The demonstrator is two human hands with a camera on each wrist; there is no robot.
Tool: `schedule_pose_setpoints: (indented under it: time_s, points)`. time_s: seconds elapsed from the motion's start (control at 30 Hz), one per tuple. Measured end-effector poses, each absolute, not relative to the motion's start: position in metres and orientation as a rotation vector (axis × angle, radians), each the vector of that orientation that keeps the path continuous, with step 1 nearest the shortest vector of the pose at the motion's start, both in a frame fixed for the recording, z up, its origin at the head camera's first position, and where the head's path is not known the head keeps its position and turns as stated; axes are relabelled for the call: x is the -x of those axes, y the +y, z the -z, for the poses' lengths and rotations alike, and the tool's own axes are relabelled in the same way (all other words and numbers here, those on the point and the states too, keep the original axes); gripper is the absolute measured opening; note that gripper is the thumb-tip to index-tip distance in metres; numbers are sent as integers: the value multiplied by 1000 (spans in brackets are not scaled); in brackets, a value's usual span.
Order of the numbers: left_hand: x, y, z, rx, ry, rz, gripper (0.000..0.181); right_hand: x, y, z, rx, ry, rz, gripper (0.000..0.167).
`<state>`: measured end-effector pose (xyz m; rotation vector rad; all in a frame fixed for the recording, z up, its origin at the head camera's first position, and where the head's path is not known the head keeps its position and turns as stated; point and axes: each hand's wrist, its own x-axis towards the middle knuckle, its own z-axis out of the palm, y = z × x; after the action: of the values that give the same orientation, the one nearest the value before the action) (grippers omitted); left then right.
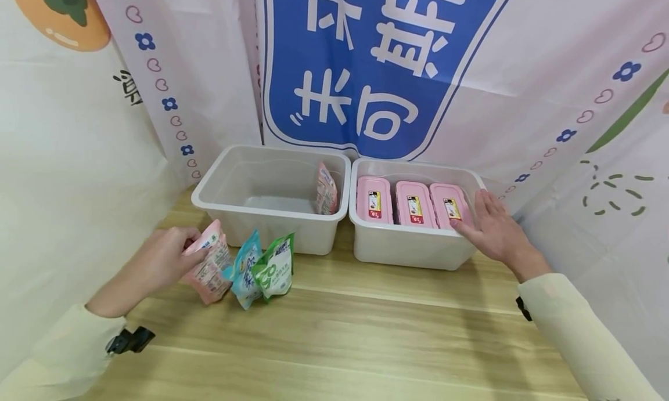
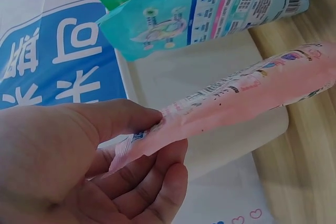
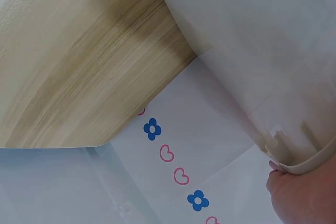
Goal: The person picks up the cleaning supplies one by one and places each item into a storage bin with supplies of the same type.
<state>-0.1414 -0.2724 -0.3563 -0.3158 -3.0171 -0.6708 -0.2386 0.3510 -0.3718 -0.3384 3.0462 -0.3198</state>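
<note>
My left hand (image 1: pixel 166 256) pinches the top edge of a pink printed pouch (image 1: pixel 210 273) between thumb and fingers; its lower end is at the tabletop. Just right of it stand a blue pouch (image 1: pixel 247 271) and a green-and-white pouch (image 1: pixel 277 267), close together. In the left wrist view, the blue pouch (image 2: pixel 205 17) overlaps the green one. My right hand (image 1: pixel 493 227) rests on the right bin's (image 1: pixel 407 247) near right corner, fingers straight, thumb over the rim. That bin holds three pink lidded boxes (image 1: pixel 415 203) in a row.
A second pale bin (image 1: pixel 272 224) stands left of the first, rims nearly touching, with one pink pouch (image 1: pixel 326 190) upright at its right wall. Both sit on a wood-grain table (image 1: pixel 355 331). Printed white cloth (image 1: pixel 209 53) hangs behind and at both sides.
</note>
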Motion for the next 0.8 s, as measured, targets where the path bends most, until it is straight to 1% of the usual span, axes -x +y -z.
schedule_pose_setpoints:
  time_s: [0.23,0.4,0.53,0.8]
  points:
    - [145,-272,343,355,-3018,650,15,240,350,372,362,3056,267,105]
    - [147,-273,331,368,-3041,650,19,240,351,373,360,3054,256,105]
    - [148,-273,321,380,-3058,626,27,239,352,375,349,3057,263,105]
    - [146,-272,303,360,-3072,579,28,240,353,374,357,3064,284,106]
